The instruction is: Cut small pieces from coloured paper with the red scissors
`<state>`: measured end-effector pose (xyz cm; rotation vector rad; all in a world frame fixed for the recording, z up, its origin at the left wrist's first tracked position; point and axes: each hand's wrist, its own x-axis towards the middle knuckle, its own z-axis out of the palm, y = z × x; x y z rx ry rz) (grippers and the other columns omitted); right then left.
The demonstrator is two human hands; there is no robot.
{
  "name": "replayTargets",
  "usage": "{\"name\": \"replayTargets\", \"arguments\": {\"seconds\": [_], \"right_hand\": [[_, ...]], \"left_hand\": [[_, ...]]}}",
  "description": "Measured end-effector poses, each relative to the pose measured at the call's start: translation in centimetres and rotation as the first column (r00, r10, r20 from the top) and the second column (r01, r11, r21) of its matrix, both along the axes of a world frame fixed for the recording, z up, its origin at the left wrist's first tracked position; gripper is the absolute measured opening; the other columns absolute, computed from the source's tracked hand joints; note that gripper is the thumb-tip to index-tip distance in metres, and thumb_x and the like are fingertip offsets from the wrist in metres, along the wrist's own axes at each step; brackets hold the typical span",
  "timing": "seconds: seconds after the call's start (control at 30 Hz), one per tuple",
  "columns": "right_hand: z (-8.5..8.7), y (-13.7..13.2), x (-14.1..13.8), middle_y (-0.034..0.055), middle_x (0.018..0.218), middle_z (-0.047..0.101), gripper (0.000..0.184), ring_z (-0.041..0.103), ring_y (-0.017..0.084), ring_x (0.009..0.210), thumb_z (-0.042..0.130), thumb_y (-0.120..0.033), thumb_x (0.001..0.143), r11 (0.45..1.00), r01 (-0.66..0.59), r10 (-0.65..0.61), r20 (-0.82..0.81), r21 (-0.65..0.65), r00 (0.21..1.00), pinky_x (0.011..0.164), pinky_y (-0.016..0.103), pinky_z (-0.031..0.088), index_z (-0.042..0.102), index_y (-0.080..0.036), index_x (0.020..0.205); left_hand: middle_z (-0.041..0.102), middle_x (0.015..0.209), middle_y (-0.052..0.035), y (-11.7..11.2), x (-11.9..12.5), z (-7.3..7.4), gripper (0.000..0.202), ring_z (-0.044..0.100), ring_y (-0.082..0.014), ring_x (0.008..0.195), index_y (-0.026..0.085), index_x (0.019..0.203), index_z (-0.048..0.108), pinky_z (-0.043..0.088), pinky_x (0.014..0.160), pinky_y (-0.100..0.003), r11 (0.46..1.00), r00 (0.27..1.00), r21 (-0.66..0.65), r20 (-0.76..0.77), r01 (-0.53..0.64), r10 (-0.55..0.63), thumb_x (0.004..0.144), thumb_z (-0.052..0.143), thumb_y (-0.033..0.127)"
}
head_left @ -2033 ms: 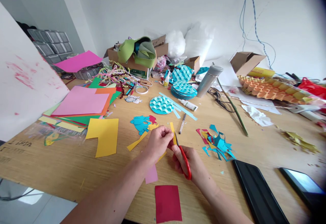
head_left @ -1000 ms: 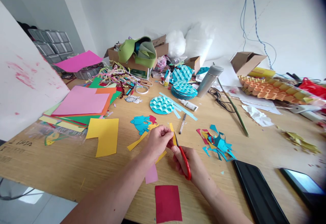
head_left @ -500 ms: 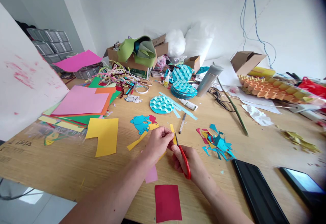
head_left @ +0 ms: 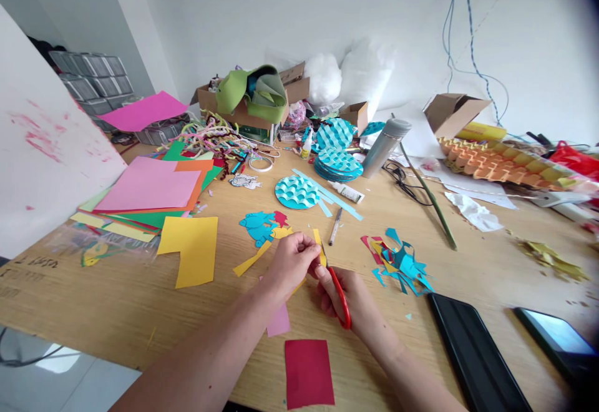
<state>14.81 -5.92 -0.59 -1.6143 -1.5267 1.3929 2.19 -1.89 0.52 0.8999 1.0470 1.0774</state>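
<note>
**Both hands closed: paper piece in the left, scissors in the right**

1. Left hand [head_left: 291, 263]: thumb and fingertips are pinched shut on a small yellow paper piece [head_left: 317, 238]. The piece stands upright above the fingers, held over the table [head_left: 93, 303] near its front edge.
2. Right hand [head_left: 356, 307]: fingers are closed through the red handles of the scissors [head_left: 341, 298]. The blades point up and away from the person and meet the yellow paper piece at its lower right side. Whether the blades are apart or together cannot be told.
3. The two hands touch or nearly touch at the paper.

Surroundings, nearest first:
- A pink scrap [head_left: 279, 321] lies under the left wrist; a red rectangle [head_left: 309, 371] lies just in front of it.
- A yellow strip [head_left: 251, 259] and a blue cutout [head_left: 258, 226] lie just beyond the left hand; a pen [head_left: 336, 226] lies beyond the paper piece.
- A pile of blue, red and yellow offcuts [head_left: 399, 263] lies to the right.
- A yellow sheet [head_left: 191, 250] lies to the left, with a stack of coloured paper [head_left: 150, 192] behind it.
- A dark tablet [head_left: 472, 356] and a phone [head_left: 556, 340] lie at the right front.
</note>
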Motion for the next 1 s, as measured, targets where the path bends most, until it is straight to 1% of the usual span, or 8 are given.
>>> {"name": "replayTargets", "arguments": {"seconds": [0.17, 0.33, 0.53, 0.67, 0.8, 1.0], "right_hand": [[-0.37, -0.10, 0.11, -0.0011, 0.047, 0.051, 0.054, 0.045, 0.009, 0.038, 0.045, -0.067, 0.081, 1.000, 0.001, -0.001, -0.023, 0.019, 1.000, 0.038, 0.019, 0.031, 0.048, -0.017, 0.061], [-0.38, -0.12, 0.00, -0.0017, 0.046, 0.050, 0.053, 0.044, 0.009, 0.039, 0.049, -0.066, 0.080, 1.000, 0.017, -0.016, -0.041, 0.017, 0.999, 0.038, 0.019, 0.031, 0.047, -0.017, 0.061], [-0.34, -0.05, -0.31, -0.0019, 0.043, 0.048, 0.058, 0.043, 0.009, 0.036, 0.044, -0.073, 0.077, 0.999, 0.039, -0.039, -0.026, 0.005, 0.999, 0.036, 0.020, 0.030, 0.046, -0.018, 0.059], [-0.17, -0.12, -0.45, -0.0020, 0.042, 0.048, 0.058, 0.043, 0.008, 0.035, 0.044, -0.073, 0.077, 0.999, 0.045, -0.044, -0.024, 0.012, 0.999, 0.035, 0.019, 0.029, 0.047, -0.018, 0.059], [-0.11, -0.14, -0.59, -0.0024, 0.042, 0.047, 0.057, 0.042, 0.008, 0.035, 0.047, -0.072, 0.076, 0.998, 0.069, -0.069, -0.031, -0.008, 0.997, 0.035, 0.019, 0.028, 0.046, -0.018, 0.058], [0.13, -0.21, -0.83, -0.0032, 0.043, 0.047, 0.055, 0.042, 0.008, 0.034, 0.050, -0.072, 0.073, 0.994, 0.098, -0.101, -0.064, -0.056, 0.993, 0.033, 0.019, 0.028, 0.046, -0.019, 0.059]], "left_hand": [[0.056, 0.052, 0.0021, -0.14, 0.02, -0.13, 0.009, 0.050, -0.0084, 0.047, 0.016, 0.062, 0.053, 0.037, 0.045, -0.018, 1.000, 1.000, -0.005, -0.014, -0.004, 0.003, 0.068, 0.060, 0.019], [0.056, 0.052, 0.0016, -0.14, 0.03, -0.01, 0.009, 0.050, -0.0085, 0.047, 0.016, 0.061, 0.052, 0.036, 0.044, -0.018, 1.000, 1.000, -0.006, -0.019, -0.006, 0.006, 0.067, 0.059, 0.019], [0.056, 0.053, 0.0010, -0.07, 0.01, 0.18, 0.011, 0.050, -0.0092, 0.048, 0.016, 0.061, 0.052, 0.036, 0.045, -0.019, 1.000, 1.000, -0.008, 0.000, 0.002, -0.002, 0.066, 0.061, 0.021], [0.056, 0.053, 0.0009, -0.12, 0.01, 0.22, 0.011, 0.050, -0.0090, 0.049, 0.016, 0.061, 0.052, 0.037, 0.046, -0.019, 1.000, 1.000, -0.004, -0.001, 0.003, -0.003, 0.067, 0.060, 0.021], [0.055, 0.052, 0.0018, -0.12, -0.02, 0.25, 0.011, 0.049, -0.0087, 0.048, 0.016, 0.060, 0.052, 0.035, 0.045, -0.019, 1.000, 1.000, -0.008, 0.001, -0.003, 0.003, 0.066, 0.061, 0.021], [0.055, 0.053, 0.0013, -0.06, 0.01, 0.13, 0.012, 0.050, -0.0090, 0.048, 0.016, 0.061, 0.051, 0.037, 0.046, -0.019, 1.000, 1.000, -0.019, 0.023, 0.004, -0.003, 0.066, 0.061, 0.022]]}}
